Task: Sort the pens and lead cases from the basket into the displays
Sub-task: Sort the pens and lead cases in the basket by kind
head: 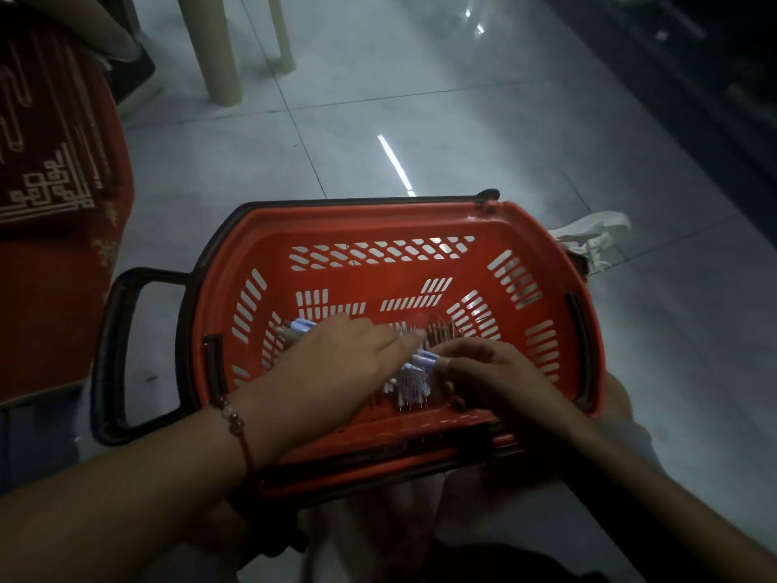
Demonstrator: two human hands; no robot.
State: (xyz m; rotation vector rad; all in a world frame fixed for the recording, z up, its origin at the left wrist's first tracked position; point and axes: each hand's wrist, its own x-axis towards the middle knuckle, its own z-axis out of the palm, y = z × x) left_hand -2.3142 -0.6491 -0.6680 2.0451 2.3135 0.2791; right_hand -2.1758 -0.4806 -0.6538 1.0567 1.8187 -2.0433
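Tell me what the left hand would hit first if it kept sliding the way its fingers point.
The left hand points right across the red plastic basket; it would probably first meet the bunch of white-and-blue pens pinched by the right hand. Depth is unclear.

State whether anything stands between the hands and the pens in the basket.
Nothing visible does. Both hands are inside the red basket: the right hand holds a bunch of pens, and the left hand lies over others.

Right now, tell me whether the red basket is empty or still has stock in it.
Not empty. Pens lie bunched on the floor of the basket, where the right hand grips them; more pens show beside the left hand.
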